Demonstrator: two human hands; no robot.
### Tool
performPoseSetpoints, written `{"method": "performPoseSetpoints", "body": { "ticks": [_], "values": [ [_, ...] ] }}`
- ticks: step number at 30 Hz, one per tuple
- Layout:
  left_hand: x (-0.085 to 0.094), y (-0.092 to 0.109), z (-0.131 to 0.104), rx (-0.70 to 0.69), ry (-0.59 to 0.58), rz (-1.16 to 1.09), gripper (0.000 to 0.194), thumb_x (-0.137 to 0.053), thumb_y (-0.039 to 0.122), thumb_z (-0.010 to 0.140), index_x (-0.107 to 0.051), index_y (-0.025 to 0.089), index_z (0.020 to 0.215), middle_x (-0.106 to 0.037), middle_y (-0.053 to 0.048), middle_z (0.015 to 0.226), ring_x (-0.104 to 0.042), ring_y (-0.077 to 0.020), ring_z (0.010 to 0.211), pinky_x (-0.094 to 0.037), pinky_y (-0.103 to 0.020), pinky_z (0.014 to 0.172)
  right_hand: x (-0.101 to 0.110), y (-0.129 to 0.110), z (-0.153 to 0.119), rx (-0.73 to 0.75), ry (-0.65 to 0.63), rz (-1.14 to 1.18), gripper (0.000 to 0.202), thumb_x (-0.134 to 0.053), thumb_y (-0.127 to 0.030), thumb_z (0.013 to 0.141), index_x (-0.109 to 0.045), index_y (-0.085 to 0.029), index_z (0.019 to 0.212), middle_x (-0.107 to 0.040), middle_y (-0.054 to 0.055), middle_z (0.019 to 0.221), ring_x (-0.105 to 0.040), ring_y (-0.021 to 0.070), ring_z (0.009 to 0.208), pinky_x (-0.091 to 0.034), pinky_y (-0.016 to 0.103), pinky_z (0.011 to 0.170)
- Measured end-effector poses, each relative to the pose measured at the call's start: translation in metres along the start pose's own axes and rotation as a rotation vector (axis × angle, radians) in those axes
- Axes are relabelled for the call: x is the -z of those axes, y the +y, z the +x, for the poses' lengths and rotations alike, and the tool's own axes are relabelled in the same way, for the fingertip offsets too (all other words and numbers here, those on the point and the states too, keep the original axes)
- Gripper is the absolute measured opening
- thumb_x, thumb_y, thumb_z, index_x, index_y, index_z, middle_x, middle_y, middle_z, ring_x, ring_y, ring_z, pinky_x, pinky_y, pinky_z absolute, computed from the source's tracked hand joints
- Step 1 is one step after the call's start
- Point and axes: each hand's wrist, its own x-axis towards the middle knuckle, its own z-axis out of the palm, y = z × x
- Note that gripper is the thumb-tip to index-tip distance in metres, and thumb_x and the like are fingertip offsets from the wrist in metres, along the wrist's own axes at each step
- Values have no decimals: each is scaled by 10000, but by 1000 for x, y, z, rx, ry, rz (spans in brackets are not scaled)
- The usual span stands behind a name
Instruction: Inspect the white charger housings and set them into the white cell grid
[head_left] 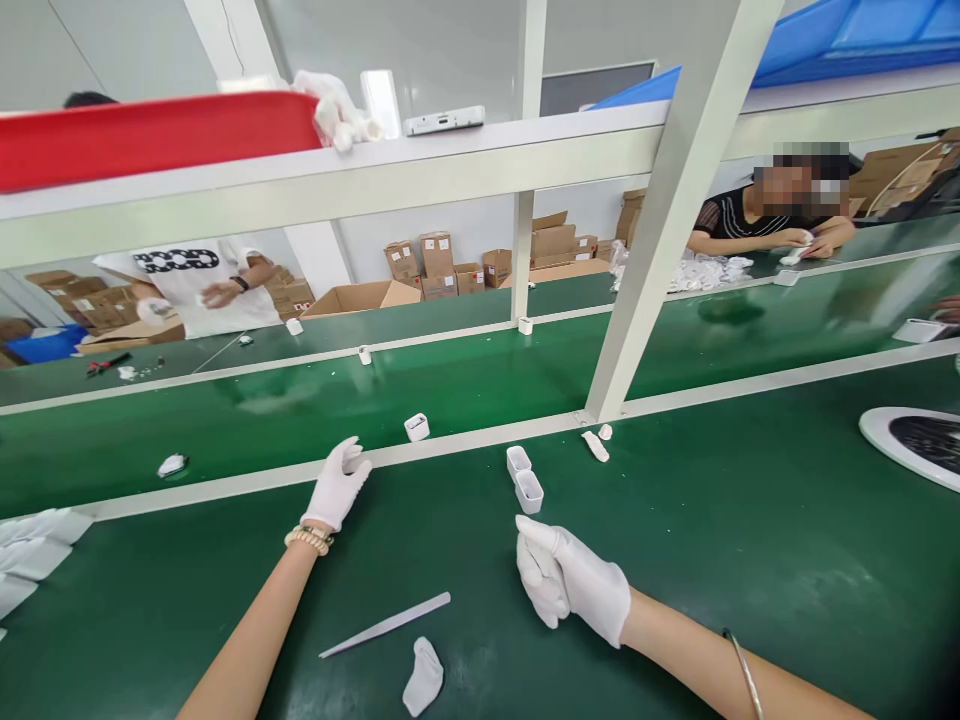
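Note:
My left hand [337, 485], in a white glove, reaches to the pale rail [457, 440] beside the green belt. Its fingers are apart with nothing between them. The nearest item is a small white open-topped case [417, 428] on the belt's near side. My right hand [570, 575], gloved as well, is closed above the green table, thumb pressed over curled fingers; whatever it may hold is hidden. Just beyond it stand two white hollow housings [523, 480], touching each other. Between my forearms lie white tweezers [385, 625] and a crumpled white piece [424, 677].
A slanted post [645, 220] rises from the rail, with small white scraps [596, 446] at its foot. White parts [37, 555] are stacked at left, and a white-rimmed round object [915, 445] sits at right. Across the belt [480, 370], two people work at another bench.

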Motion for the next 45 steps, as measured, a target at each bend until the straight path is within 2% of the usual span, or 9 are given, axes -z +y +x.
{"method": "performPoseSetpoints", "body": {
  "ticks": [5,19,21,25,27,31,35,40,45],
  "values": [
    [-2,-1,1,7,40,-30,425,-635,271,798,-600,204,1216,-713,-90,1128,-695,-248,1102,-497,-483,1096,5,1,-5,25,16,-111,666,-524,-796,793,-400,-250,433,-274,-85,292,-251,80,284,-255,263,377],
    [-13,7,-4,-20,-9,96,421,-599,234,796,-631,221,1216,-711,-79,1114,-701,-250,1080,-523,-446,1063,12,21,0,45,142,-597,735,-335,-870,829,-289,-265,414,-338,-26,403,-322,113,423,-342,319,510],
    [-13,10,-7,-59,-14,166,411,-587,248,812,-632,225,1219,-717,-79,1112,-706,-259,1080,-520,-456,1066,12,28,1,60,140,-681,716,-328,-833,860,-301,-262,429,-351,-18,424,-333,125,441,-330,327,519],
    [-17,16,-17,-183,-22,305,354,-599,280,824,-660,228,1169,-738,-82,1078,-701,-287,1106,-508,-478,1075,3,38,5,173,125,-1157,583,-289,-589,975,-316,-259,496,-317,-23,469,-377,154,458,-321,336,534],
    [-22,22,-22,-248,-45,348,348,-612,296,828,-664,233,1166,-744,-80,1072,-700,-293,1105,-512,-478,1066,-6,37,8,190,108,-1326,516,-395,-513,940,-295,-261,500,-246,-38,447,-379,165,441,-326,342,544],
    [-50,53,-16,-271,-125,438,480,-624,354,854,-600,228,1317,-727,-94,1152,-703,-280,1100,-531,-423,1020,-25,19,7,144,0,-1422,541,-609,-516,775,-264,-261,447,-158,-56,365,-354,171,377,-324,340,510],
    [-103,101,7,-184,-210,617,609,-664,400,845,-539,199,1405,-686,-155,1275,-671,-304,1177,-505,-370,1000,-32,-1,2,95,-95,-1521,490,-476,-468,883,-275,-264,485,-224,-47,389,-464,208,394,-371,342,499],
    [-161,134,31,-128,-223,673,450,-572,341,903,-588,190,1327,-703,-168,1261,-671,-304,1176,-491,-362,968,-28,19,22,166,-158,-1635,490,-610,-494,823,-463,-253,423,-352,-28,361,-604,242,458,-468,357,552],
    [-177,144,35,-104,-211,679,330,-542,304,922,-633,152,1200,-746,-180,1129,-708,-322,1078,-505,-387,893,-22,37,40,186,-196,-1642,500,-704,-543,760,-517,-255,397,-369,-31,328,-574,198,410,-439,310,516]
  ]
}}
